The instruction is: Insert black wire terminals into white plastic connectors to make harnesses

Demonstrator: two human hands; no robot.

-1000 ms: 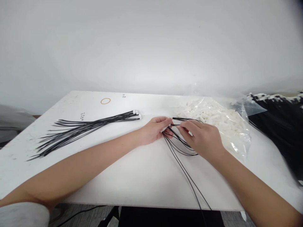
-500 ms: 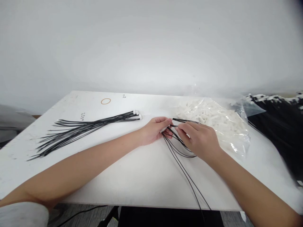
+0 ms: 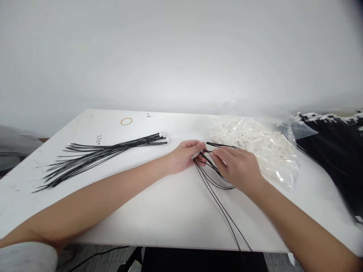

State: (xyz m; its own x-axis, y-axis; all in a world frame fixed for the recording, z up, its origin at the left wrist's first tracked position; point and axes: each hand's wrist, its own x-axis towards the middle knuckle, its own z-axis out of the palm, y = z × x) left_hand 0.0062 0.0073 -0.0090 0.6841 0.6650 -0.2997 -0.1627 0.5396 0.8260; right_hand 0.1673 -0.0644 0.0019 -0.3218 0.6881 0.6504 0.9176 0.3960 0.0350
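At the middle of the white table (image 3: 159, 211), my left hand (image 3: 184, 155) pinches a small white connector (image 3: 198, 152) between thumb and fingers. My right hand (image 3: 239, 166) is closed on the ends of thin black wires (image 3: 218, 196), right against that connector. The wires loop under my right hand and trail off the table's front edge.
A bundle of black wires with white connectors (image 3: 104, 153) lies at the left. A clear bag of white connectors (image 3: 261, 145) sits just behind my right hand. A heap of black wires (image 3: 334, 147) fills the right side. A rubber band (image 3: 126, 121) lies at the back.
My right hand has slid a little to the left, closer to my left hand. The wire loop has shifted with it.
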